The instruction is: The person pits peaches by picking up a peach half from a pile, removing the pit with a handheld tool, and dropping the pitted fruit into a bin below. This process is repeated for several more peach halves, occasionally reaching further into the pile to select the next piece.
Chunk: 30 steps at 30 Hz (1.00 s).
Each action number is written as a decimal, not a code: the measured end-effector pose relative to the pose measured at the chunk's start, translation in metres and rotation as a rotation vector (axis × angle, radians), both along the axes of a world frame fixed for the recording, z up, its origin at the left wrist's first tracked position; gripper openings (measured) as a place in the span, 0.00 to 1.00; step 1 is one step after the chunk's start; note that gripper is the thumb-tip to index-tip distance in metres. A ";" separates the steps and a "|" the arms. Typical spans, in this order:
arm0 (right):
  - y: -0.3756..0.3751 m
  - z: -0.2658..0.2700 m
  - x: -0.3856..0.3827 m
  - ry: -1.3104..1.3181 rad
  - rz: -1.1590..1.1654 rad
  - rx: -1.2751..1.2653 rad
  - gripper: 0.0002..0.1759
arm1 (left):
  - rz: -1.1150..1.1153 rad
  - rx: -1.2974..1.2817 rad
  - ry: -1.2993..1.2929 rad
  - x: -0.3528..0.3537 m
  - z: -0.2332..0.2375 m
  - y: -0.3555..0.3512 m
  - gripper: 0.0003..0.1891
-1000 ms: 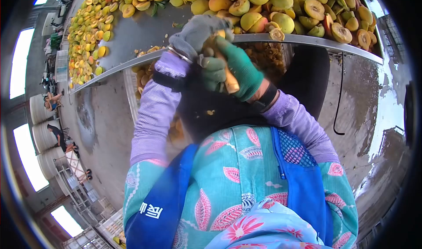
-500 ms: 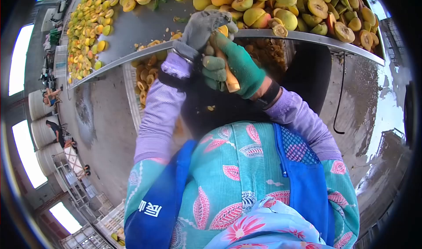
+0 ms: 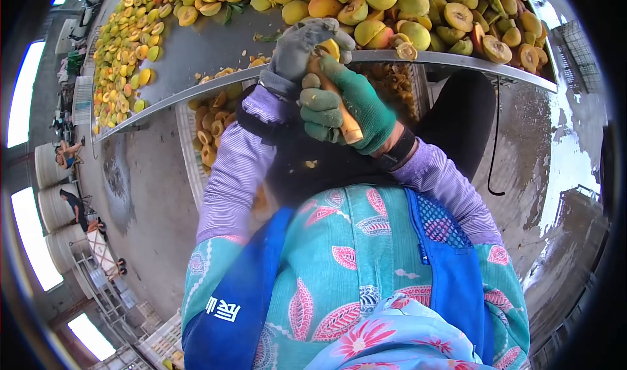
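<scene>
My left hand [image 3: 302,45], in a grey glove, is closed around a yellow fruit [image 3: 328,47] at the edge of the metal table [image 3: 209,50]. My right hand [image 3: 346,105], in a green glove, grips a knife by its wooden handle [image 3: 347,127]; the blade is hidden inside the fruit and behind the gloves. Both hands meet just in front of the table's rim.
Heaps of whole and halved yellow-green fruit [image 3: 418,11] cover the table. A white crate [image 3: 196,141] under the rim holds cut pieces. A black bin [image 3: 467,118] stands behind my hands. Wet concrete floor surrounds it. Other people [image 3: 72,200] work far left by white barrels.
Both hands have stayed pressed together on the fruit, shifting slightly; the green-gloved hand has turned a little around the handle. The view has drifted a bit.
</scene>
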State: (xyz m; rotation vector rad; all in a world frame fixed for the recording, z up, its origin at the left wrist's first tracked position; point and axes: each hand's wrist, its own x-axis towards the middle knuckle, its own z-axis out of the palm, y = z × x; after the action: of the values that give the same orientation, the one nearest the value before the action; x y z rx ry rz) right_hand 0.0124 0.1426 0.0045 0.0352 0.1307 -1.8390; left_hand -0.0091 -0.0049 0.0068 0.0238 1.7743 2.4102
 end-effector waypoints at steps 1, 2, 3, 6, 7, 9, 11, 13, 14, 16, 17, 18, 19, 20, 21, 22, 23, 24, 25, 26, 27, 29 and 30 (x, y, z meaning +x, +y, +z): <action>0.000 0.001 0.000 0.040 -0.005 0.028 0.18 | 0.043 -0.040 -0.129 0.004 0.007 0.003 0.21; 0.002 0.002 0.002 0.075 -0.007 0.060 0.18 | 0.033 0.116 -0.197 0.006 0.010 0.005 0.21; 0.002 0.003 0.001 0.087 -0.003 0.047 0.19 | 0.027 0.273 -0.268 0.008 0.011 0.006 0.21; 0.000 0.004 -0.005 0.111 0.060 -0.022 0.21 | 0.366 0.363 -0.287 0.019 0.009 0.017 0.22; 0.000 0.003 -0.006 0.110 0.095 -0.055 0.21 | 0.495 0.392 -0.287 0.027 0.016 0.024 0.22; 0.008 0.007 -0.006 0.185 0.123 -0.078 0.20 | 0.498 0.363 -0.134 0.024 -0.021 -0.001 0.24; 0.034 0.002 -0.013 0.255 0.128 -0.014 0.18 | 0.589 0.252 -0.109 0.034 -0.017 -0.004 0.25; 0.039 -0.001 -0.014 0.126 -0.023 0.439 0.17 | 0.541 0.360 -0.146 0.043 -0.025 -0.019 0.29; 0.034 -0.001 -0.010 0.204 -0.056 0.533 0.17 | 0.557 0.351 -0.128 0.046 -0.029 -0.020 0.30; 0.026 -0.009 -0.002 0.351 -0.140 0.722 0.17 | 0.573 0.330 -0.098 0.049 -0.029 -0.017 0.31; 0.031 -0.018 -0.001 0.666 -0.106 0.651 0.21 | 0.616 0.125 -0.074 0.053 -0.029 -0.014 0.31; 0.026 -0.005 0.003 0.904 -0.110 0.729 0.23 | 0.626 0.031 -0.016 0.055 -0.029 -0.011 0.30; 0.018 -0.006 0.007 1.104 -0.169 0.740 0.23 | 0.636 -0.065 0.049 0.058 -0.027 -0.008 0.28; 0.011 -0.009 0.011 1.303 -0.232 0.745 0.24 | 0.645 -0.164 0.114 0.064 -0.025 -0.006 0.26; 0.006 -0.009 0.014 1.315 -0.198 0.753 0.22 | 0.759 -0.187 0.065 0.076 -0.022 -0.011 0.23; 0.010 -0.001 0.012 1.128 -0.123 0.721 0.21 | 0.866 -0.204 0.028 0.092 -0.019 -0.022 0.20; 0.017 0.009 0.007 0.950 -0.066 0.681 0.20 | 0.964 -0.216 0.006 0.104 -0.017 -0.042 0.17; 0.023 0.018 0.000 0.775 -0.011 0.633 0.19 | 0.849 -0.775 -0.097 0.114 0.007 -0.056 0.17; 0.026 0.016 -0.009 0.768 -0.152 0.593 0.22 | 0.737 -1.334 -0.172 0.123 0.031 -0.070 0.17; 0.027 0.002 -0.024 0.759 -0.200 0.577 0.23 | 0.565 -1.795 -0.355 0.129 0.023 -0.101 0.15; 0.027 0.007 -0.036 0.769 -0.210 0.647 0.24 | 0.532 -1.762 -0.357 0.117 0.028 -0.104 0.16; 0.025 0.019 -0.052 0.838 -0.248 0.772 0.26 | 0.434 -1.665 -0.080 0.074 0.046 -0.098 0.18; 0.024 0.018 -0.058 0.866 -0.237 0.779 0.26 | 0.368 -1.582 0.191 0.044 0.050 -0.082 0.21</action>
State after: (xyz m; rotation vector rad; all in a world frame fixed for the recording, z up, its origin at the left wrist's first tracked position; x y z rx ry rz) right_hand -0.0455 0.1667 0.0222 -0.2124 1.4871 -1.8139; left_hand 0.0346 -0.0867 0.0572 -0.2597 3.3482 0.4915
